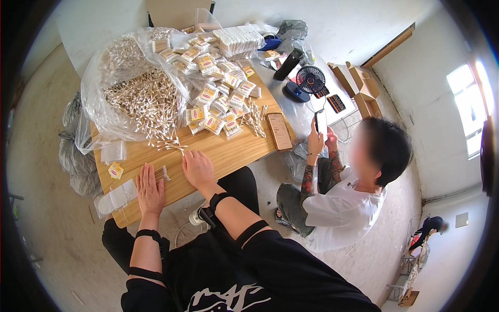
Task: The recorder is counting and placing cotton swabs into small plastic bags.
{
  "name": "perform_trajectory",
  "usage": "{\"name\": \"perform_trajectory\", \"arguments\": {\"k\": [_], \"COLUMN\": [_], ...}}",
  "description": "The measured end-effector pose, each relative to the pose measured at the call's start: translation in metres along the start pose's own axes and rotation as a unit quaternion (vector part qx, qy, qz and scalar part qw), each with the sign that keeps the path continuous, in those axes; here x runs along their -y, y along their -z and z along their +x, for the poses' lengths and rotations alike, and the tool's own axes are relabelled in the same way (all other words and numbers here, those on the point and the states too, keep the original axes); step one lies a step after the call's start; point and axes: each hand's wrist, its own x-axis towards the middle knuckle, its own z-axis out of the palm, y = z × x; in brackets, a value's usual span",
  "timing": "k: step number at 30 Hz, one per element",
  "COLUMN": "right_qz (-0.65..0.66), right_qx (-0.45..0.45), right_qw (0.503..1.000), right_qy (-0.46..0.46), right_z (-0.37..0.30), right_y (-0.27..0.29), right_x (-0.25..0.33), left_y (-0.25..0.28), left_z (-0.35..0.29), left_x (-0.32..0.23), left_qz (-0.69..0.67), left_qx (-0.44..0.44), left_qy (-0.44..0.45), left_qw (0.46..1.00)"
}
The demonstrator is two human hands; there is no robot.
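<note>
- Two hands of mine lie flat on the wooden desk (228,151) in the head view, its only view. My left hand (149,191) has its grip released, palm down, fingers together, the fingertips against a small bundle of cotton swabs (162,173). My right hand (197,169) is likewise released, palm down, grasping nothing.
- Step in hand, as I judge it: squaring up a measured bundle of swabs between the two hands before bagging. The bundle sits between my hands, just beside the left fingertips.
- Next move, as I judge it, calls for closing the left grip round the bundle without scattering it, and fetching one of the empty clear sleeves (117,196) lying left of my left hand.
- Count: one large clear bag of loose swabs (143,101); a few stray swabs (169,144) ahead of my right hand; filled swab packets (215,99) heaped in dozens, too many to count exactly; one yellow label (115,170) near the desk's left edge; one phone (279,131) flat on the desk.
- One other person (353,192) sits to my right, holding a second phone (321,122) in both hands. One small black fan (310,79) stands beyond.
</note>
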Motion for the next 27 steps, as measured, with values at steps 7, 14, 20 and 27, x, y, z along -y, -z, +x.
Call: {"name": "perform_trajectory", "arguments": {"k": [7, 14, 20, 27], "right_qz": [-0.003, -0.005, 0.003, 0.002], "right_qx": [0.005, 0.0, 0.001, 0.001], "right_qw": [1.0, 1.0, 1.0, 1.0], "right_qy": [0.003, 0.006, 0.003, 0.004], "right_z": [-0.0004, -0.0003, -0.0008, -0.0006], "right_y": [0.0012, 0.0016, -0.0003, -0.0014], "right_x": [0.0007, 0.0004, 0.0004, -0.0002], "left_y": [-0.0004, 0.0012, 0.0006, -0.0007], "left_z": [-0.0003, 0.0001, -0.0003, -0.0002], "left_x": [0.0005, -0.0007, 0.0005, 0.0013], "left_qz": [0.006, 0.004, 0.004, 0.006], "left_qx": [0.004, 0.006, 0.003, 0.005], "left_qy": [0.003, 0.006, 0.003, 0.004], "left_qw": [1.0, 1.0, 1.0, 1.0]}}
